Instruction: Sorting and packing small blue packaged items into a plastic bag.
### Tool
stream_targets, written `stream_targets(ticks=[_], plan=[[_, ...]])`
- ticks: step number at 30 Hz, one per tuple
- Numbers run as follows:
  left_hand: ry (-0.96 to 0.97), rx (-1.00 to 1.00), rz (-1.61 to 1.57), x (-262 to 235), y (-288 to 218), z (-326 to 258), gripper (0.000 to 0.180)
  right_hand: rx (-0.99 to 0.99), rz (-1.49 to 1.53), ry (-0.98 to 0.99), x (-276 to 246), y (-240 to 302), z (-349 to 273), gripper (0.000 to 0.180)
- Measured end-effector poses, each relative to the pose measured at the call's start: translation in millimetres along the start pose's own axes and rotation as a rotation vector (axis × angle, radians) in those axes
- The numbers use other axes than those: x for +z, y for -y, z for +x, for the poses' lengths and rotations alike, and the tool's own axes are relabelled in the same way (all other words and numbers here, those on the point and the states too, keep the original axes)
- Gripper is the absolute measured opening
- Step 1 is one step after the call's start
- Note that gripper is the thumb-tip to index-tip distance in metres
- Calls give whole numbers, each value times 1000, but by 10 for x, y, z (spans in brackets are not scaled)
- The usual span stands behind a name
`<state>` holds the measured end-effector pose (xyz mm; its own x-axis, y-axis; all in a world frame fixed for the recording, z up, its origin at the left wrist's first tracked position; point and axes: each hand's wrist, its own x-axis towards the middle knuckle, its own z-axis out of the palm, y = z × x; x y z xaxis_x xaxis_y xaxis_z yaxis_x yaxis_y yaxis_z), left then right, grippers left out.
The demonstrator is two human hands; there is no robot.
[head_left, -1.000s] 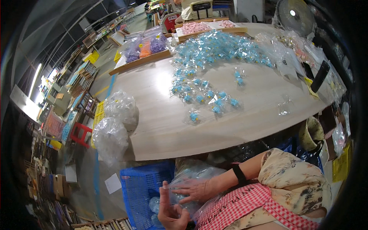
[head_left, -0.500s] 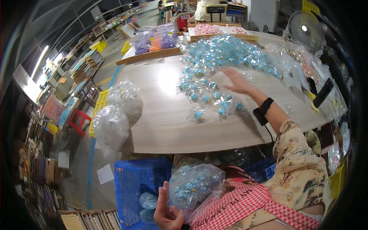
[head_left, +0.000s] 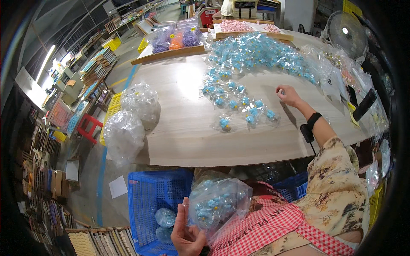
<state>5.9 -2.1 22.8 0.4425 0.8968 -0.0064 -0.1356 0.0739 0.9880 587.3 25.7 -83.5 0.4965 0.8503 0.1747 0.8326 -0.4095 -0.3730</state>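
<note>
Near the front edge of the bench [head_left: 175, 147], the left hand [head_left: 188, 232] pinches a clear plastic bag [head_left: 222, 201], plump with blue, yellow-flecked trinkets [head_left: 209, 208]; over the bench, the right hand [head_left: 289, 96] pinches a small bluish piece [head_left: 282, 91].

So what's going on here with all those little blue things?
A person's left hand is at the edge of a clear bag with little blue pieces inside. The right hand is over the table, its fingers closed on something small that's hard to make out. Lots of wrapped blue pieces are heaped on the table, with some spread out nearer the person. Beside the bag is a blue basket with two pale blue bundles showing inside.
</note>
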Motion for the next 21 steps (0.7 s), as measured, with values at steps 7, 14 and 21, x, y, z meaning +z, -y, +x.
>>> stream_targets(ticks=[7,14,21], plan=[[-48,-32,-65,-12,-46,-45,80,-154,-89,7,2,1513,-276,52],[-35,-65,17,-176,147,-86,89,-167,-210,124,234,1502,-314,53],[-51,-58,26,-152,194,-123,79,-176,265,-16,189,963,-192,45]])
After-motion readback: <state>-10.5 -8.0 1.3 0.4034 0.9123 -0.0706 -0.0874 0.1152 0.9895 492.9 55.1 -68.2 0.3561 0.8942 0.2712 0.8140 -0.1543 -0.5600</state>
